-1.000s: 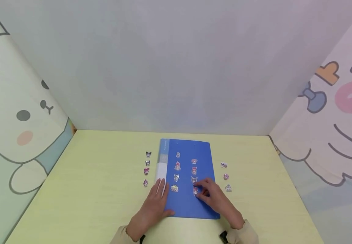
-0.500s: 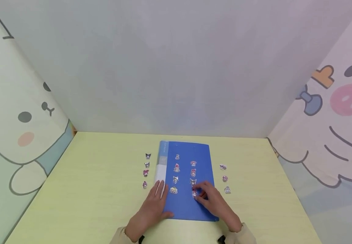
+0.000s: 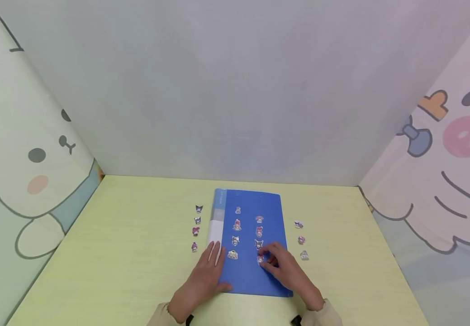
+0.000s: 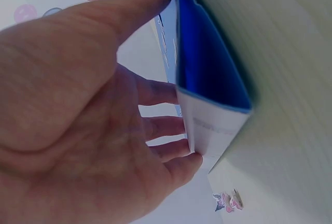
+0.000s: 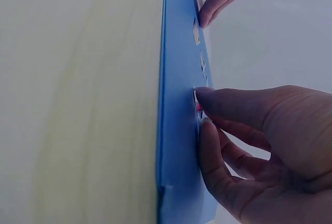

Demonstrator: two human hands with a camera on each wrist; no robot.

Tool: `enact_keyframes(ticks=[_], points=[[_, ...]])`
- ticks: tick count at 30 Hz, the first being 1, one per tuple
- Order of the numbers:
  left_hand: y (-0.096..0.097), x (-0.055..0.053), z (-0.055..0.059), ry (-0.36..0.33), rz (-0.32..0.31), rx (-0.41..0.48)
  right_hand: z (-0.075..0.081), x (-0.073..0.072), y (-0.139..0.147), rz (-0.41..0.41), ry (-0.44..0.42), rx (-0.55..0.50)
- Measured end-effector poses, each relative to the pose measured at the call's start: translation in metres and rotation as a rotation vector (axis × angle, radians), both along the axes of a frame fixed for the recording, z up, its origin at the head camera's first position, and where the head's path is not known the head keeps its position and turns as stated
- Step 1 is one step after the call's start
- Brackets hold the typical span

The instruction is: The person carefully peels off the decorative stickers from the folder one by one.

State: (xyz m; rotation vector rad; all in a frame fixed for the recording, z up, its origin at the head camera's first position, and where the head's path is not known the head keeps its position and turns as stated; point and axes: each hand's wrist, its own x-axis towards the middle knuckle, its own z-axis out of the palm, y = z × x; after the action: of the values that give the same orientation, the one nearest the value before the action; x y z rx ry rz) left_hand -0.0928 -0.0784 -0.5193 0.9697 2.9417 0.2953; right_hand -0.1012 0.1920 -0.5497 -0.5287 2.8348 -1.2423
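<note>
A blue folder (image 3: 251, 280) lies on the table, its pale label strip (image 3: 215, 228) along the left side. My left hand (image 3: 205, 274) rests flat over that left edge, fingers straight and thumb near the bottom edge; the left wrist view shows the fingertips on the label side. Two columns of cartoon character stickers run down the cover. With thumb and index finger my right hand (image 3: 283, 267) pinches the lowest sticker (image 3: 260, 260) of the right column by its edges. In the right wrist view this sticker (image 5: 198, 106) lies close against the cover, partly hidden by the fingertips.
Several stickers (image 3: 196, 231) stand in a column on the pale yellow table (image 3: 137, 253) left of the folder. To its right lie three more stickers (image 3: 301, 240). A grey wall (image 3: 235, 113) rises behind, with cartoon-printed panels at both sides.
</note>
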Motion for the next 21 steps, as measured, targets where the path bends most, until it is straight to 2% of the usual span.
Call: enact_keyframes(ticks=[4, 12, 16, 21], points=[[0.001, 0.000, 0.000, -0.025, 0.007, -0.001, 0.000, 0.001, 0.000, 0.006, -0.008, -0.001], [-0.001, -0.002, -0.019, 0.058, -0.003, 0.007, 0.001, 0.001, 0.002, 0.032, -0.012, -0.010], [-0.001, -0.002, -0.020, 0.070, -0.001, -0.007, -0.001, 0.000, 0.003, 0.056, 0.014, -0.033], [-0.001, -0.002, -0.015, 0.050, 0.003, -0.007, -0.002, 0.000, 0.003, 0.064, 0.046, -0.035]])
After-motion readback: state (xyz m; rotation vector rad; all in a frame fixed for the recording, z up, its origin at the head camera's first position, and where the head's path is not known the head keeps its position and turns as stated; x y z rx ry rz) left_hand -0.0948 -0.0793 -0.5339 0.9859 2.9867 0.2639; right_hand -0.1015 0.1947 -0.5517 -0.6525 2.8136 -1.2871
